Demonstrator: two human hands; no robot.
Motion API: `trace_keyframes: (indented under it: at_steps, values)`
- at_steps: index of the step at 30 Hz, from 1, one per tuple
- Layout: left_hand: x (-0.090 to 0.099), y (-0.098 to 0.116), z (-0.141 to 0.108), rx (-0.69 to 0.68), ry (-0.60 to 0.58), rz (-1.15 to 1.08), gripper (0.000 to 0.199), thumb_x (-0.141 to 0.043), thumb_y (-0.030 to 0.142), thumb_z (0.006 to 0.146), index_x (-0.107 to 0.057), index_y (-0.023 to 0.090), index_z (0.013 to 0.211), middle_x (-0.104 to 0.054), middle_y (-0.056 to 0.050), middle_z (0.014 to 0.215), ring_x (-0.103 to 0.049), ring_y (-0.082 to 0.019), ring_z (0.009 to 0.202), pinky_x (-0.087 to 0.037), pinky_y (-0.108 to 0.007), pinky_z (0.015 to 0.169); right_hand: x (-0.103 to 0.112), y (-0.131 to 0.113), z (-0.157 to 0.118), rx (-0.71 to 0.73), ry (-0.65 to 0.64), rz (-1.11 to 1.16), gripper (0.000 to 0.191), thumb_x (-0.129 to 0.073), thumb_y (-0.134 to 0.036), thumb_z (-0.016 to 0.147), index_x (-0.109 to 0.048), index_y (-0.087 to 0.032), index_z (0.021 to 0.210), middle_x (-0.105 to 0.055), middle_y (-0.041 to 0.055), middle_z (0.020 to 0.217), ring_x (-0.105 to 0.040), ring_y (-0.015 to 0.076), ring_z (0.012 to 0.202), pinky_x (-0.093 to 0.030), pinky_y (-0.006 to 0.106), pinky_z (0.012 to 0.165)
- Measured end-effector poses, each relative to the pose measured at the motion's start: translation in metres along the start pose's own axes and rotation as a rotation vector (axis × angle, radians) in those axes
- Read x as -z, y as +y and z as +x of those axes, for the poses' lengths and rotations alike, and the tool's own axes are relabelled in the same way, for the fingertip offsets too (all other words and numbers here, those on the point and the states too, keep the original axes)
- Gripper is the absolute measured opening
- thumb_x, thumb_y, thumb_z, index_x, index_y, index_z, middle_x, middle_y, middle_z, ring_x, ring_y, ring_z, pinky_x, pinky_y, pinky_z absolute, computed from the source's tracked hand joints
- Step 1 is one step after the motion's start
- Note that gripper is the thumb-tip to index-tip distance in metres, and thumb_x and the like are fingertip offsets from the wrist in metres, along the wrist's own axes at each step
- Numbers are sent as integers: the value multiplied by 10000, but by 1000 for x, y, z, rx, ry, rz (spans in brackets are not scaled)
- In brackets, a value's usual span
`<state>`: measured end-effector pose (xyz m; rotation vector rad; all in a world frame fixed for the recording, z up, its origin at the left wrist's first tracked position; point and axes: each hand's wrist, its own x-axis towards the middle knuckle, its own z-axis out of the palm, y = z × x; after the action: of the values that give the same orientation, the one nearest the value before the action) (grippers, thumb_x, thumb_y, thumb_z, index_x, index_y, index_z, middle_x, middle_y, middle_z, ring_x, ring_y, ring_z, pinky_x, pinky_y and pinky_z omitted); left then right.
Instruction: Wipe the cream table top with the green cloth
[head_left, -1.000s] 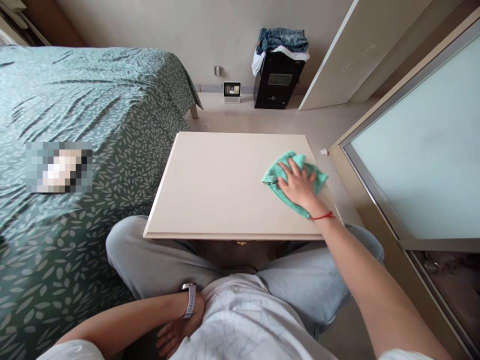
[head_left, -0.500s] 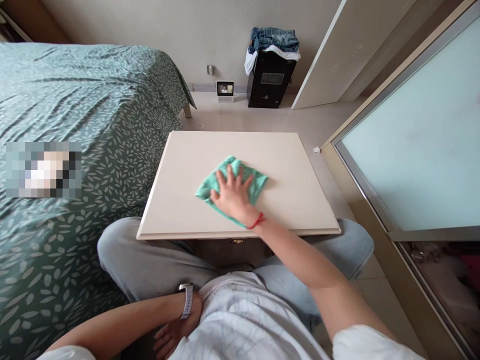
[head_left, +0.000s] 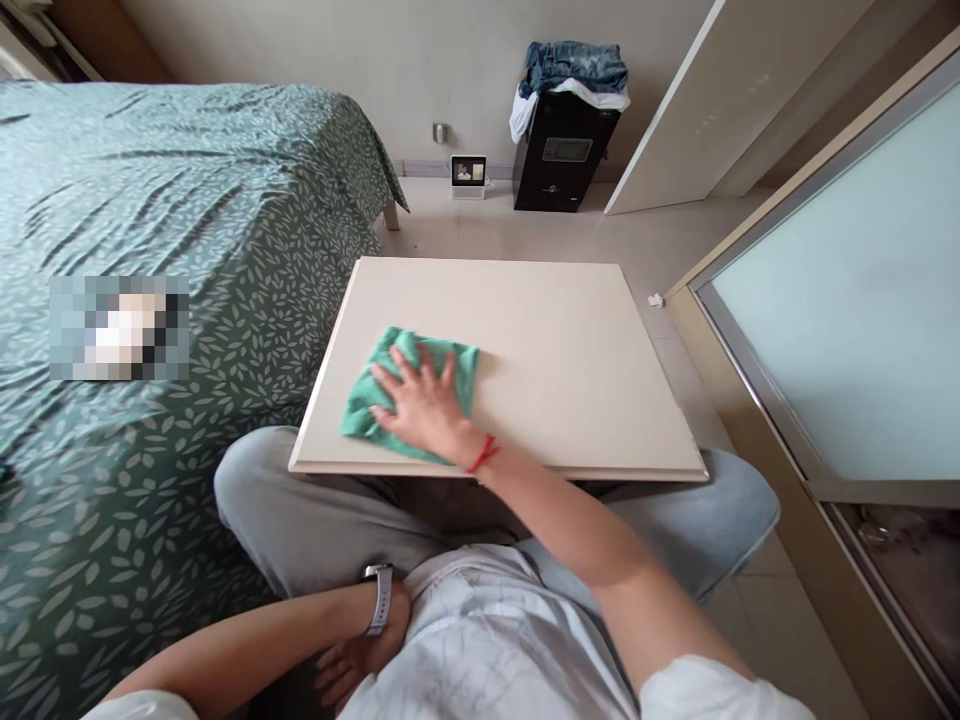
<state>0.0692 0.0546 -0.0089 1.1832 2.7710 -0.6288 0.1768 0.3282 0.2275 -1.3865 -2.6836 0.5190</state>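
Observation:
My right hand, with a red string at the wrist, lies flat with fingers spread on a green cloth. The cloth is spread out under the palm on the left part of a cream tabletop, near its front edge. My left hand rests by my lap, below the table's front edge, with a watch on its wrist. Its fingers are apart and no object shows in them; part of the hand is hidden by my shirt.
A bed with a green leaf-patterned cover stands left. Beyond the table are a small screen device and a black cabinet with folded jeans on top. A frosted sliding door is at the right.
My right hand and the green cloth have moved left over the tabletop. The cloth lies more spread out. My left hand has stayed by my lap. The whole view has shifted slightly.

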Motion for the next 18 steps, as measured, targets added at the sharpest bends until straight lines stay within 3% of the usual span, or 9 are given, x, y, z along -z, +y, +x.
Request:
trace_keyframes:
  at_steps: [3, 5, 7, 9, 11, 14, 18]
  values:
    - [-4, 1, 1, 179, -263, 443, 1131, -904, -32, 543, -864, 413, 1582, -906, -143, 1499, -918, -546, 992, -754, -609, 773, 19, 79, -37, -281, 57, -76, 730, -472, -543, 1246, -494, -318, 1940, -311, 153, 2058, -313, 516, 1871, -252, 912, 1436]
    - [-8, 1, 2, 190, -428, 662, 972, -837, -76, 587, -946, 409, 1423, -974, -87, 1251, -932, -474, 915, -743, -495, 751, 29, 129, -70, -507, 120, -126, 717, -433, -504, 1246, -509, -306, 1931, -337, 175, 2046, -349, 543, 1848, -307, 938, 1392]
    - [-13, 1, 4, 162, -457, 674, 931, -816, -78, 601, -963, 416, 1376, -980, -74, 1180, -936, -465, 932, -746, -482, 753, 34, 167, -105, -719, 195, -156, 720, -381, -500, 1248, -526, -284, 1919, -351, 193, 2038, -374, 566, 1830, -357, 949, 1358]
    - [-16, 1, 6, 149, -397, 589, 1076, -847, -90, 555, -909, 416, 1502, -955, -114, 1349, -927, -498, 1014, -760, -529, 814, 32, 187, -136, -895, 269, -163, 738, -342, -508, 1243, -545, -240, 1900, -371, 233, 2018, -419, 595, 1794, -411, 960, 1315]
    - [-17, 0, 8, 133, -355, 500, 1294, -902, -85, 497, -780, 418, 1683, -835, -177, 1628, -894, -555, 1148, -770, -581, 865, 26, 187, -156, -1016, 325, -154, 759, -327, -516, 1233, -561, -197, 1881, -397, 282, 1986, -458, 625, 1756, -468, 962, 1264]
    - [-16, -1, 11, 121, -333, 375, 1438, -976, 5, 492, -623, 461, 1810, -636, -176, 1865, -825, -614, 1323, -781, -656, 891, 16, 161, -160, -1076, 354, -142, 793, -332, -514, 1222, -562, -130, 1876, -393, 343, 1962, -434, 675, 1755, -501, 971, 1220]
    - [-14, 0, 7, 146, -205, 234, 1478, -981, 63, 483, -580, 486, 1841, -662, -165, 1851, -803, -642, 1357, -764, -739, 935, 5, 102, -125, -890, 279, -131, 799, -408, -497, 1213, -557, -93, 1885, -375, 378, 1964, -375, 719, 1774, -388, 1052, 1243]
